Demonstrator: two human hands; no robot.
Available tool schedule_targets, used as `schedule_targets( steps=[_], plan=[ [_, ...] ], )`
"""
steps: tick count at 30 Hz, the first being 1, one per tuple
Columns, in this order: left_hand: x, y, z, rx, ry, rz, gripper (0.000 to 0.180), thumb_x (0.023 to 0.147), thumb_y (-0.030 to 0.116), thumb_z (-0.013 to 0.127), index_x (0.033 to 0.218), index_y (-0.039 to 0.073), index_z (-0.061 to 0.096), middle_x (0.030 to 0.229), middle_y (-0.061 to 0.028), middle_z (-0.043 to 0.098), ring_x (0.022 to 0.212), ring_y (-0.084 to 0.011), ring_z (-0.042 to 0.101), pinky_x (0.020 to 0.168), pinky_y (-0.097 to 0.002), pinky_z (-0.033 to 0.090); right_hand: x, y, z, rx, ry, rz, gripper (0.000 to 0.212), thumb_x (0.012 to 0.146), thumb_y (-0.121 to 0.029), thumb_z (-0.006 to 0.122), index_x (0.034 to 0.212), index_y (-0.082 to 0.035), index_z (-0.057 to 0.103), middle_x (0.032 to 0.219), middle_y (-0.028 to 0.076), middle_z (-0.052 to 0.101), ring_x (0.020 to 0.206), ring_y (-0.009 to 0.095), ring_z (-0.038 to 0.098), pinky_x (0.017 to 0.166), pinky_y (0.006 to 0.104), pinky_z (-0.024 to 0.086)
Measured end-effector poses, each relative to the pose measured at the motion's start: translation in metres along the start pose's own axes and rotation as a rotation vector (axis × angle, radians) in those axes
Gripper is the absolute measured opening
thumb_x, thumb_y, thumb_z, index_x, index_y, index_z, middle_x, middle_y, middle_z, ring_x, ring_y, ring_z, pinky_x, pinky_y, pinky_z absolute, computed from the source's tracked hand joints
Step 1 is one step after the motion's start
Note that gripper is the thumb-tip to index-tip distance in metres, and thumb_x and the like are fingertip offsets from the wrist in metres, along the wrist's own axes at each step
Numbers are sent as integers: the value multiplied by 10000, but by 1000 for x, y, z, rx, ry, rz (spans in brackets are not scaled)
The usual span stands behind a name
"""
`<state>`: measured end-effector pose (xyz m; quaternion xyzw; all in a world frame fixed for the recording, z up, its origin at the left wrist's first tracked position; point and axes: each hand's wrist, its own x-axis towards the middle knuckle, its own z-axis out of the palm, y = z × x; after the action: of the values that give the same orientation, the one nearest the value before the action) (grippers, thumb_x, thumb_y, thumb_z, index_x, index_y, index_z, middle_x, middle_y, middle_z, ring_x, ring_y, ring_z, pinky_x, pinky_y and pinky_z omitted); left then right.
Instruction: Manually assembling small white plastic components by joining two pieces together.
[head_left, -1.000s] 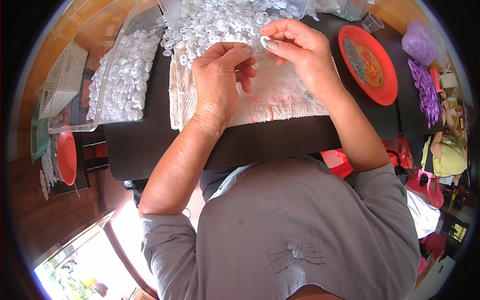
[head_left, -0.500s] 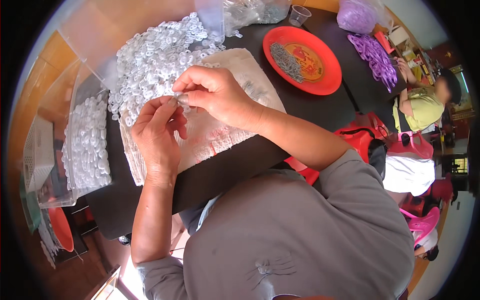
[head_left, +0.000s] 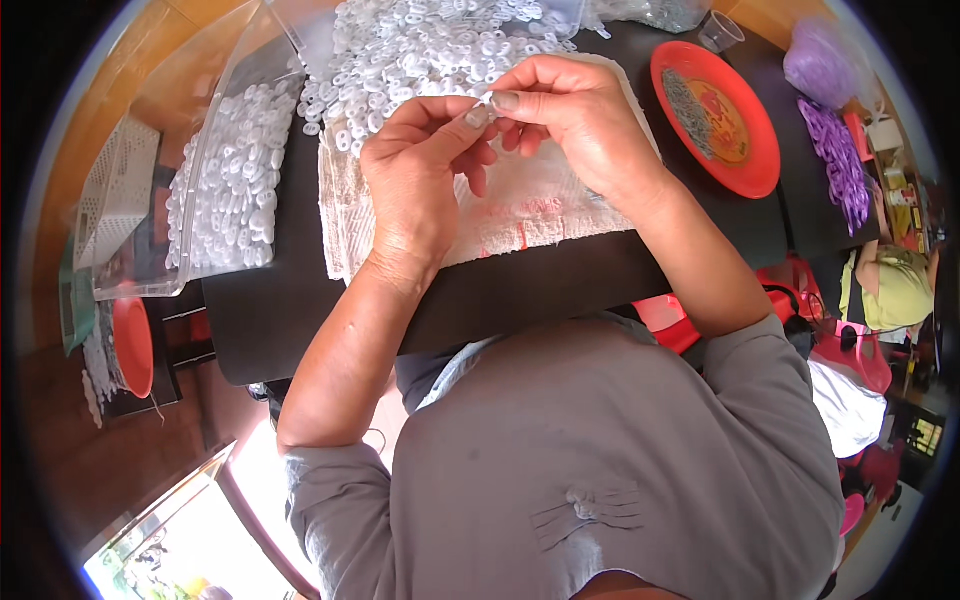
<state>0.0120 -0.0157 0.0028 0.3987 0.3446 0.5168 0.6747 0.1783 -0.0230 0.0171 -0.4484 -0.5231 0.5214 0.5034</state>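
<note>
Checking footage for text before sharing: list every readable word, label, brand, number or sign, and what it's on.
Nothing I can quote:
Red lettering on the pale cloth: too faint and blurred.
Printed design on the red plate: no words legible.
Piled white pieces: too small to tell any marks.
Background items, far right: too small and blurred.

A hand could pass over the near strip of black table [head_left: 500, 295] between the forearms [head_left: 345, 350], or along the lane between the cloth [head_left: 545, 235] and the clear bin [head_left: 140, 290] at left. The left hand [head_left: 420, 160] and right hand [head_left: 575, 115] block the cloth's middle; the pile of white rings [head_left: 420, 60] bars the far side, the red plate [head_left: 757, 140] the right
</note>
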Motion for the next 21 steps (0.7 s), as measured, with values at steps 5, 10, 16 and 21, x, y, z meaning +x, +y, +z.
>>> schedule_targets(
  steps=[5, 10, 16, 21],
  plan=[
    [1, -2, -2, -26, -20, 22, 60, 872, -5, 627, 906, -50, 607, 778, -120, 663, 601, -140, 602, 473, -244, 449, 1, 7, 4, 56, 35, 32, 146, 904, -108, 611, 919, 23, 672, 760, 64, 658, 643, 114, 597, 579, 236, 461],
    [2, -1, 0, -13, -24, 31, 92, 860, -30, 632, 949, -46, 616, 794, -110, 662, 616, -142, 612, 476, -241, 450, -1, -1, -3, 45, 17, 88, 146, 907, -123, 614, 913, 14, 666, 742, 52, 640, 634, 112, 589, 572, 227, 448],
    [1, 1, -1, 93, -116, 103, 224, 826, -77, 649, 1046, -38, 642, 823, -81, 661, 656, -109, 607, 491, -228, 460, 2, -8, -16, 16, -104, 142, 174, 897, -177, 639, 870, -5, 650, 688, 28, 604, 598, 110, 584, 539, 214, 411],
    [-1, 2, 1, 230, -197, 141, 248, 807, -98, 665, 1046, -32, 654, 831, -64, 663, 668, -85, 595, 500, -212, 467, 2, -13, -24, -3, -200, 139, 192, 888, -202, 655, 835, -19, 637, 655, 15, 576, 560, 109, 575, 511, 204, 381]
  ],
)
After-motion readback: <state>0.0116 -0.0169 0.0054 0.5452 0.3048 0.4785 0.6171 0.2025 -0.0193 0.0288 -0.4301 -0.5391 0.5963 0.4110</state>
